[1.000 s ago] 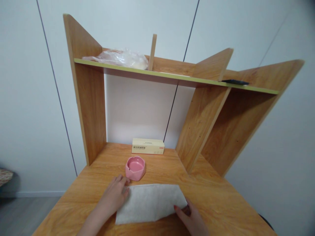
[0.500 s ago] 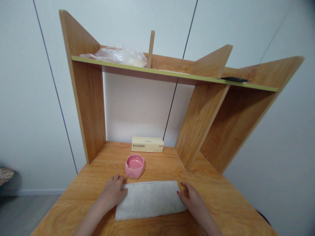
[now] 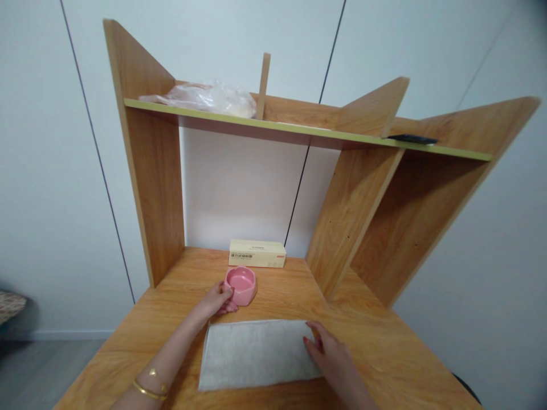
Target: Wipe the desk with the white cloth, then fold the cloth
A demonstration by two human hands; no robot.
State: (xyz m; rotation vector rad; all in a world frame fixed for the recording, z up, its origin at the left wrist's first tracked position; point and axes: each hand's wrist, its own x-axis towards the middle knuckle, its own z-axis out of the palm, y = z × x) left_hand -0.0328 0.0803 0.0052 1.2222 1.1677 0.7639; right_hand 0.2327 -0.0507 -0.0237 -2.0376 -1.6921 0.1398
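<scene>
A pink faceted ashtray [image 3: 244, 295] stands at the middle of the desk, slightly tilted. My left hand [image 3: 216, 300] grips its left side, the thumb at the rim and the other fingers lower down. Nearer to me lies a folded pale grey cloth [image 3: 258, 353], flat on the wood. At the cloth's right edge rests my right hand [image 3: 327, 350], thumb and forefinger apart and touching the fabric near its far corner.
Behind the ashtray is a cream box [image 3: 257, 254] with printed lettering. A wooden shelf unit [image 3: 158, 193] rises from the desk [image 3: 141, 336]. On its upper board lie a clear plastic bag [image 3: 213, 99] and a flat black object [image 3: 412, 139].
My left hand has left the cloth's left edge, moved forward and taken hold of the ashtray, which has shifted slightly right. My right hand stays by the cloth's right edge.
</scene>
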